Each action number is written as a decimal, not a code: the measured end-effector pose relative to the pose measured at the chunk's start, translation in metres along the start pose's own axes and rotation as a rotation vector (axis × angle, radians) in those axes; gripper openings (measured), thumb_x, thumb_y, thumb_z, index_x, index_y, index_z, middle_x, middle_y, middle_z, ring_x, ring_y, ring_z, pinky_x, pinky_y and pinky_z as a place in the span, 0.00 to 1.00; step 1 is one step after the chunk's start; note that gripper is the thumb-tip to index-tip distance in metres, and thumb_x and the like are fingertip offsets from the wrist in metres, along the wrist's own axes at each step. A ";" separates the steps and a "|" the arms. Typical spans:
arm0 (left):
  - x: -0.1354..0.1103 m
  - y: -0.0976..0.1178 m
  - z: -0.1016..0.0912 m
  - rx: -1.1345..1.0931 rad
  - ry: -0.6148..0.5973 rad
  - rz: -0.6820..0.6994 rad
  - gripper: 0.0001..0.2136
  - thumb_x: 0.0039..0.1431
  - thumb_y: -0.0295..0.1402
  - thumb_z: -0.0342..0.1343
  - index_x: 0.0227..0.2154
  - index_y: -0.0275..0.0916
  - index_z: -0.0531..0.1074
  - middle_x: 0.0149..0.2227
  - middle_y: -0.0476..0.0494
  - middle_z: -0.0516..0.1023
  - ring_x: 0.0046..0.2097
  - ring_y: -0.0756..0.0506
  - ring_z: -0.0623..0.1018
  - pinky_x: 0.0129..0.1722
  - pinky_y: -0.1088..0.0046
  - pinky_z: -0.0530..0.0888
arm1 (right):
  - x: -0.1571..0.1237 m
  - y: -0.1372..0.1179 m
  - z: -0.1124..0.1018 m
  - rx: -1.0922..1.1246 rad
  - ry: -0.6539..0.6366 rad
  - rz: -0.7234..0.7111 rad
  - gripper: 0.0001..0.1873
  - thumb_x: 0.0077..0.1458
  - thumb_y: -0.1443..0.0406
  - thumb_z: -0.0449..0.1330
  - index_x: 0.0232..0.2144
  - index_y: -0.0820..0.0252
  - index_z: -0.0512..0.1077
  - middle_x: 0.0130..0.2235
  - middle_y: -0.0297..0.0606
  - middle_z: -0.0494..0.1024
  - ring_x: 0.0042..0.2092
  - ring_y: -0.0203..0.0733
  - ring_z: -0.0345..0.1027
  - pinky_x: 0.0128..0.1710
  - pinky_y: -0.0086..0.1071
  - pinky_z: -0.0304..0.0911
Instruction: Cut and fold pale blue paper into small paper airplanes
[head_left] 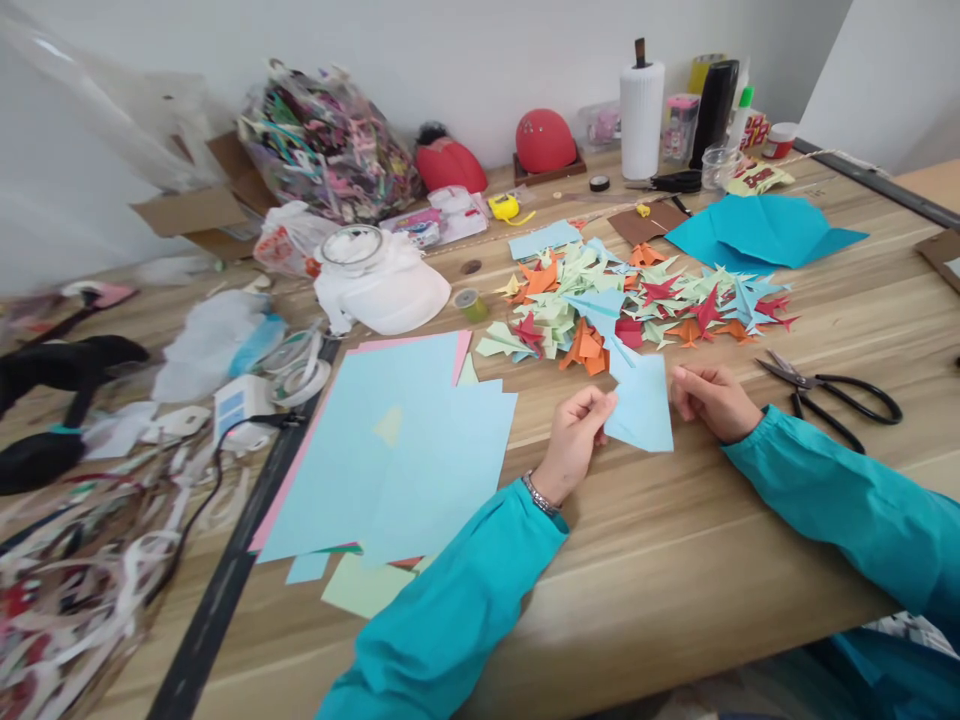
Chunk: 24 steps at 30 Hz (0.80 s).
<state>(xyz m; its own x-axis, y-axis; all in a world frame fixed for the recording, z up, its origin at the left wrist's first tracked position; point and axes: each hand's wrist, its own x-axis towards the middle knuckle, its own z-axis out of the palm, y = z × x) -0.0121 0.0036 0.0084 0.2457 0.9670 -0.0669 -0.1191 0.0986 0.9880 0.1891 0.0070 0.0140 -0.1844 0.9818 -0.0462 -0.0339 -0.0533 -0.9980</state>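
Observation:
A small light blue sheet of paper (643, 405), with uneven edges, is pinched at its left side by my left hand (576, 440). My right hand (712, 400) is closed, its fingertips right beside the paper's right edge; whether they touch it or hold anything, I cannot make out. Just beyond the sheet lies a heap of folded paper shapes (562, 290) in pale green, orange, red and blue. Black-handled scissors (810, 382) rest with blades parted to the right of my right hand. Left of my left hand is a stack of coloured paper sheets (360, 440), light blue on top.
A larger folded teal paper (772, 232) lies behind the heap. At the back stand a white ribbed bottle (642, 120) and a black bottle (714, 115). Tangled ribbons (97, 600), a white bag (386, 290) and a stuffed plastic bag (322, 145) crowd the left side.

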 end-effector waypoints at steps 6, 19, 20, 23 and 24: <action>0.003 0.002 0.008 -0.067 0.119 -0.003 0.16 0.50 0.46 0.59 0.26 0.38 0.65 0.19 0.55 0.66 0.17 0.56 0.65 0.15 0.81 0.61 | -0.007 -0.011 0.010 -0.220 -0.264 0.023 0.25 0.44 0.45 0.62 0.17 0.63 0.70 0.19 0.33 0.69 0.23 0.32 0.59 0.26 0.29 0.54; -0.001 0.006 0.008 0.054 0.007 -0.006 0.14 0.44 0.37 0.65 0.28 0.35 0.69 0.23 0.50 0.74 0.21 0.54 0.72 0.21 0.79 0.70 | -0.003 -0.004 0.009 -0.064 0.048 0.030 0.20 0.43 0.50 0.64 0.23 0.62 0.71 0.22 0.31 0.69 0.25 0.32 0.59 0.26 0.28 0.56; -0.002 0.007 0.009 0.049 0.013 -0.005 0.14 0.44 0.37 0.65 0.29 0.35 0.69 0.23 0.50 0.75 0.21 0.54 0.72 0.21 0.78 0.70 | -0.003 -0.004 0.010 -0.053 0.032 0.021 0.20 0.42 0.51 0.65 0.26 0.62 0.71 0.24 0.32 0.71 0.26 0.33 0.61 0.27 0.29 0.58; -0.002 0.008 0.009 0.035 0.031 0.007 0.15 0.44 0.37 0.65 0.31 0.36 0.68 0.23 0.51 0.75 0.21 0.53 0.72 0.22 0.78 0.70 | -0.005 -0.004 0.013 -0.083 -0.074 0.000 0.23 0.38 0.52 0.69 0.33 0.62 0.72 0.29 0.33 0.74 0.29 0.36 0.64 0.29 0.30 0.60; -0.002 0.009 0.009 0.031 0.032 0.010 0.15 0.45 0.38 0.65 0.32 0.36 0.68 0.23 0.51 0.75 0.21 0.53 0.72 0.22 0.78 0.70 | -0.005 -0.003 0.014 -0.126 -0.103 -0.006 0.23 0.37 0.53 0.69 0.33 0.62 0.72 0.28 0.33 0.74 0.28 0.36 0.63 0.28 0.30 0.59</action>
<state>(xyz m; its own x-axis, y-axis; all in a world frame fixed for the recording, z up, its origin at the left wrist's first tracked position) -0.0045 0.0004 0.0183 0.2134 0.9750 -0.0613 -0.0910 0.0823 0.9924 0.1765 -0.0004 0.0180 -0.2843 0.9578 -0.0419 0.0869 -0.0178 -0.9961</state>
